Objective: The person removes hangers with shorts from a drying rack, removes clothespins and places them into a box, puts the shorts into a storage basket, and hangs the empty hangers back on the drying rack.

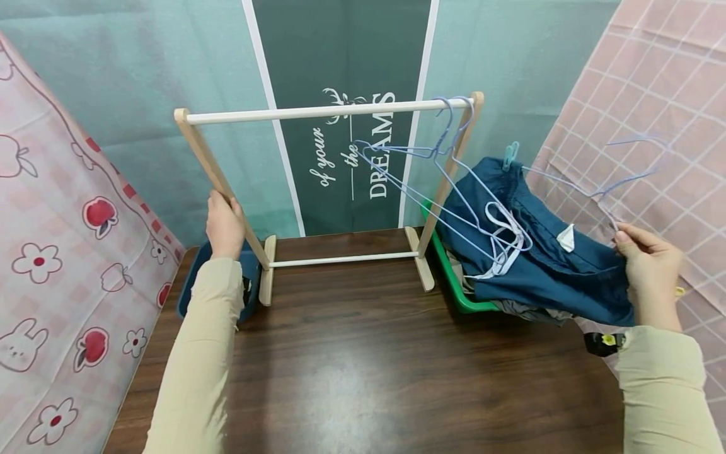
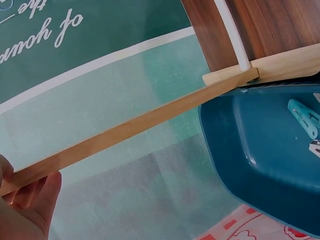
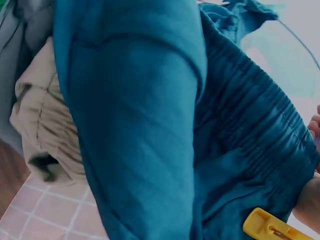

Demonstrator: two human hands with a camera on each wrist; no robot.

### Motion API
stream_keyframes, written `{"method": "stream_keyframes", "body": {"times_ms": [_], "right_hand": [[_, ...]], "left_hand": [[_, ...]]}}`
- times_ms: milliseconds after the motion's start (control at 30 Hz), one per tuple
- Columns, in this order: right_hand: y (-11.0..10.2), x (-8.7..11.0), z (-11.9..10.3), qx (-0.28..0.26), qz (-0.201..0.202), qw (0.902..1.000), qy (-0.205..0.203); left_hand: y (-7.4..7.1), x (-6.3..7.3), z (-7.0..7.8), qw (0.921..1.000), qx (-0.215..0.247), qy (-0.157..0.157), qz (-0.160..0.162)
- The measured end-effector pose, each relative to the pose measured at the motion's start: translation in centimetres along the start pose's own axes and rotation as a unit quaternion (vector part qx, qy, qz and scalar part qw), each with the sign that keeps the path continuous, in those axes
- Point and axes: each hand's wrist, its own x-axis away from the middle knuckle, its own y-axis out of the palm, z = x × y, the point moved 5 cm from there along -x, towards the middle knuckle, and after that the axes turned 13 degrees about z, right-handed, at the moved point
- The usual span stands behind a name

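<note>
My left hand (image 1: 224, 224) grips the wooden left post (image 1: 210, 157) of a clothes rack, its fingers and thumb wrapped round it. At the right, my right hand (image 1: 652, 265) pinches a thin lavender hanger (image 1: 573, 184) near one end. From that hanger hang dark blue shorts (image 1: 578, 277) with a gathered waistband (image 3: 260, 95) and a white tag (image 1: 566, 238). A light blue clothespin (image 1: 511, 156) clips their far end. Beside my right wrist sits a yellow clothespin (image 3: 270, 227). The hanger's hook (image 1: 643, 142) stands free of the rack's white rail (image 1: 317, 112).
Several empty lavender hangers (image 1: 448, 126) dangle at the rail's right end, overlapping the shorts. A green basket (image 1: 462, 299) with crumpled clothes (image 3: 45, 115) stands behind the shorts. Left of the rack, a blue basin (image 2: 235, 145) holds clothespins (image 2: 302, 117). Patterned cloths (image 1: 62, 271) flank the dark wooden surface (image 1: 363, 366).
</note>
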Motion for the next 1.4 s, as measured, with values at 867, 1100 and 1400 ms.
{"method": "stream_keyframes", "body": {"times_ms": [867,1100,1400], "right_hand": [[-0.5,0.2,1.1,0.220,-0.116,0.9674,-0.049],[-0.1,0.2,1.4,0.303,-0.100,0.9407,-0.115],[0.1,0.2,1.6,0.282,-0.093,0.9510,-0.085]], "left_hand": [[0.3,1.0,0.0,0.9980,0.028,-0.025,0.050],[0.3,1.7,-0.2,0.9894,0.046,0.000,0.138],[2.0,4.9,1.5,0.9630,0.083,0.117,0.228]]}}
